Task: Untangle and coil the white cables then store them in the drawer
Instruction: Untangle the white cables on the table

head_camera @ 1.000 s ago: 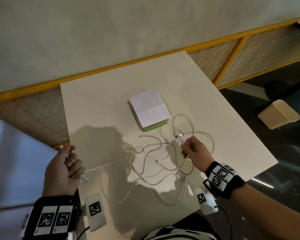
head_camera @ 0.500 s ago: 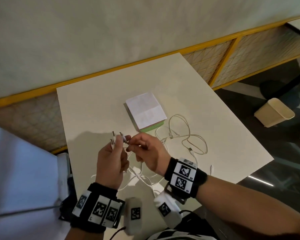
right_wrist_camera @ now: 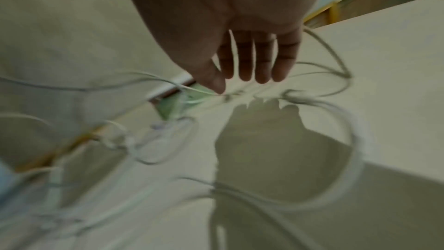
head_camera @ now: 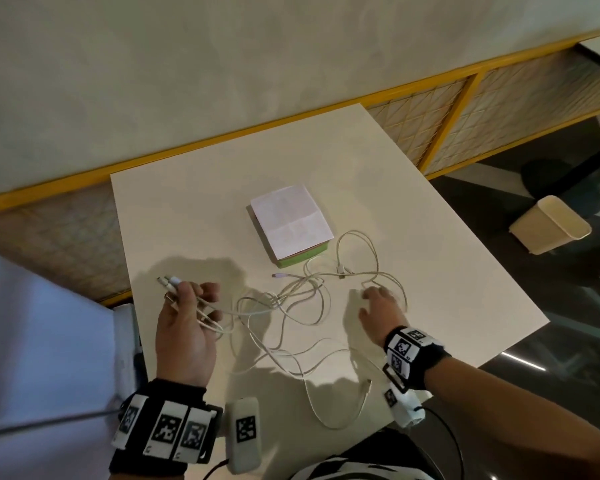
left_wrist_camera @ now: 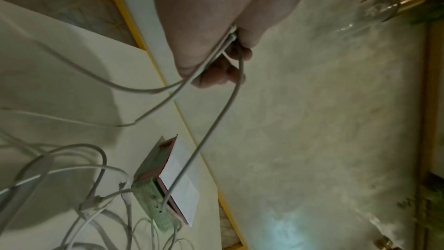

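Tangled white cables [head_camera: 291, 299] sprawl over the middle and near part of the white table [head_camera: 326, 161]. My left hand [head_camera: 187, 306] is raised above the table's left side and grips several cable ends, whose plugs [head_camera: 168, 282] stick out past the fingers; the strands [left_wrist_camera: 216, 121] hang from the fist down to the tangle. My right hand [head_camera: 378, 299] hovers over the right-hand loops with fingers [right_wrist_camera: 252, 60] straight and spread, holding nothing. A small green drawer box [head_camera: 293, 230] with a white paper top sits just beyond the cables; its drawer front [left_wrist_camera: 156, 202] faces them.
The table's far edge meets a wall with a yellow rail [head_camera: 222, 133]. A beige bin [head_camera: 548, 230] stands on the dark floor to the right. Near edge of the table lies close to my body, with one cable loop [head_camera: 336, 410] reaching it.
The hands were together at the cable ends half a second ago. Now the left keeps the plugs at the left, while the right has let go and swung out to the right-hand loops.
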Demonstrator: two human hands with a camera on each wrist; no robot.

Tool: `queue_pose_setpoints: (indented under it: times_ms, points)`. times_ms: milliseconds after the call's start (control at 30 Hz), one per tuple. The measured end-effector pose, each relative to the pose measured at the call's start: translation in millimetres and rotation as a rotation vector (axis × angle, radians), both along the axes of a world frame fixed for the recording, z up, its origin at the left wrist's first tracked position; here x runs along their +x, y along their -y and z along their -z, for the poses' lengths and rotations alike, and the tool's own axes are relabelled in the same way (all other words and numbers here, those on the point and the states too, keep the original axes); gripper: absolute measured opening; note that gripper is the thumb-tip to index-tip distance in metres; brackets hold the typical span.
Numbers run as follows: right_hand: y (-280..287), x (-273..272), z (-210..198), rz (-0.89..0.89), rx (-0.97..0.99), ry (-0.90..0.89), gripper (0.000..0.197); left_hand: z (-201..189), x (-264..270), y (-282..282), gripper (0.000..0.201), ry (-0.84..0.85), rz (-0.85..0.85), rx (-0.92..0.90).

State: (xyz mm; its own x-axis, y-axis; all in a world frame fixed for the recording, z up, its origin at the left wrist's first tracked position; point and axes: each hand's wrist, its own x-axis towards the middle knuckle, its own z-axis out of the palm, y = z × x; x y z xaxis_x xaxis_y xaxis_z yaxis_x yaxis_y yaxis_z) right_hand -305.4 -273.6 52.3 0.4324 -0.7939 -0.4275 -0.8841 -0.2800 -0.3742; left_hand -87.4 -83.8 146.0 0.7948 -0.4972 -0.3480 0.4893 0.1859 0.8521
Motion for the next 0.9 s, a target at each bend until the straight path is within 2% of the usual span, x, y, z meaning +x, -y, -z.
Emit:
queue_pose_setpoints:
  times_ms: [67, 133, 200, 300, 367, 433, 500, 633, 700, 800, 900]
  points:
    - [11.9, -14.3, 10.8, 0.077, 0.025, -0.159, 0.039, 0.6, 0.8, -0.1, 0.026, -0.052, -0.010, -0.035]
    - [17.3, -23.3, 17.7, 0.098, 0.020, -0.235, 0.036, -0.8, -0.7, 0.8, 0.022, -0.094, -0.022, -0.112]
    - [18.8, -25.3, 17.1, 0.095, 0.033, -0.279, 0.033, -2.6, -1.5, 1.4, 0.020, -0.113, -0.025, -0.151]
    - [19.6, -21.2, 10.5, 0.091, 0.111, -0.256, 0.033, -4.9, 0.0, 1.9, 0.024, -0.114, 0.004, -0.115]
    - [18.6, -12.0, -0.8, 0.102, 0.196, -0.119, 0.026, -7.0, 1.5, 3.2, 0.026, -0.101, 0.018, -0.096]
    - [12.5, 0.9, -20.2, 0.179, 0.305, 0.227, 0.006, -10.3, 2.0, 6.2, 0.026, -0.080, 0.024, -0.076]
    - [4.0, 17.2, -47.9, 0.189, 0.338, 0.513, 0.016, -13.1, 0.3, 10.0, 0.024, -0.054, 0.029, -0.051]
    - [-21.4, 55.9, -115.3, 0.132, 0.461, 0.939, 0.022, -23.1, -11.1, 23.7, 0.021, -0.022, 0.089, -0.033]
    - [-34.9, 73.2, -137.5, 0.026, 0.448, 1.024, 0.028, -28.8, -18.3, 31.9, 0.008, -0.003, 0.134, -0.044]
    - [-56.7, 94.0, -149.5, -0.087, 0.484, 1.074, 0.025, -33.8, -27.9, 38.6, 0.019, 0.029, 0.179, -0.057]
    - [-70.0, 106.3, -142.2, -0.085, 0.483, 1.064, 0.026, -35.3, -32.8, 38.6, 0.023, 0.066, 0.180, -0.057]
